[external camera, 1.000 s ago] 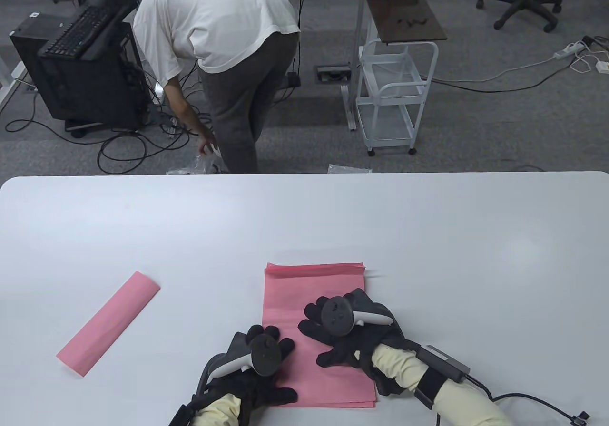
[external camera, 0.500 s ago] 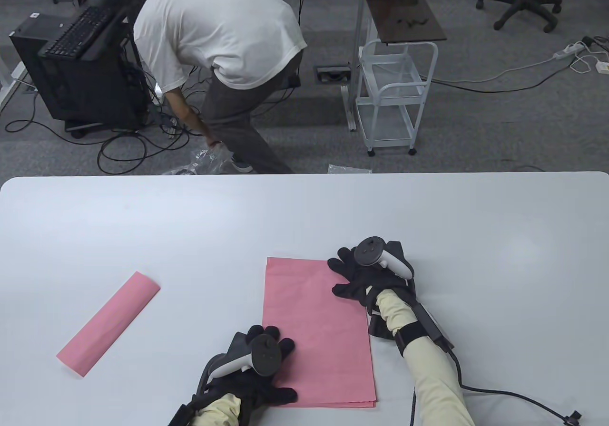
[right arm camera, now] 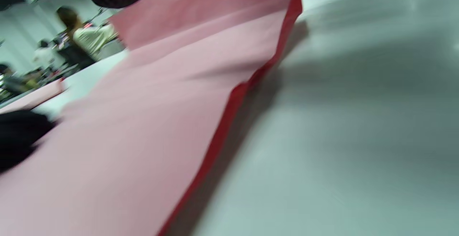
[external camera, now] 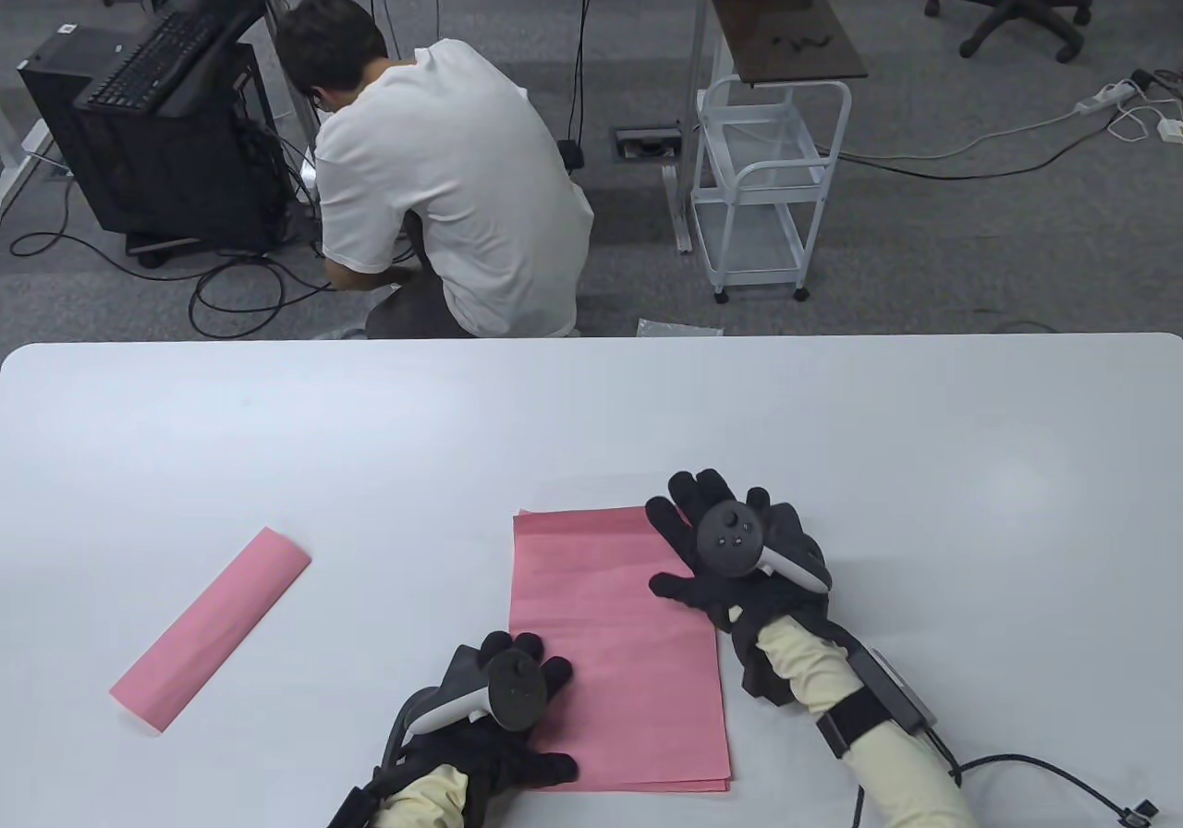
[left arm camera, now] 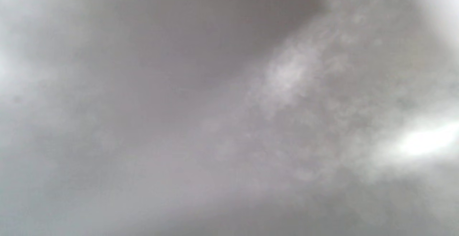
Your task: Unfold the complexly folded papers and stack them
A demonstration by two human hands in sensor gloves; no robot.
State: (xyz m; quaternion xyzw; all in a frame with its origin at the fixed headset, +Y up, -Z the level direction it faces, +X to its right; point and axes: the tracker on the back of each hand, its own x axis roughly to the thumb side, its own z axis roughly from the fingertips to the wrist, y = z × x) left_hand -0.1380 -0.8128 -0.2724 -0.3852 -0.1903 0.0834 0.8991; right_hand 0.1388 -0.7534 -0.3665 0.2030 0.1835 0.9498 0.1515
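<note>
A stack of unfolded pink sheets [external camera: 610, 643] lies flat on the white table [external camera: 591, 421], near the front middle. My left hand [external camera: 504, 708] rests with spread fingers on the stack's near left corner. My right hand [external camera: 716, 541] lies flat with spread fingers on the stack's far right corner. A folded pink paper [external camera: 211, 629] lies apart at the left, slanted. The right wrist view shows the pink stack [right arm camera: 143, 128] and its right edge close up. The left wrist view is a grey blur.
A person in a white shirt [external camera: 453, 200] crouches on the floor beyond the table's far edge. A white cart [external camera: 758, 190] and a black computer stand [external camera: 157, 116] are also behind the table.
My right hand slid from the stack's middle up to its far right corner and stayed there. My left hand has not moved. The person behind crouched down.
</note>
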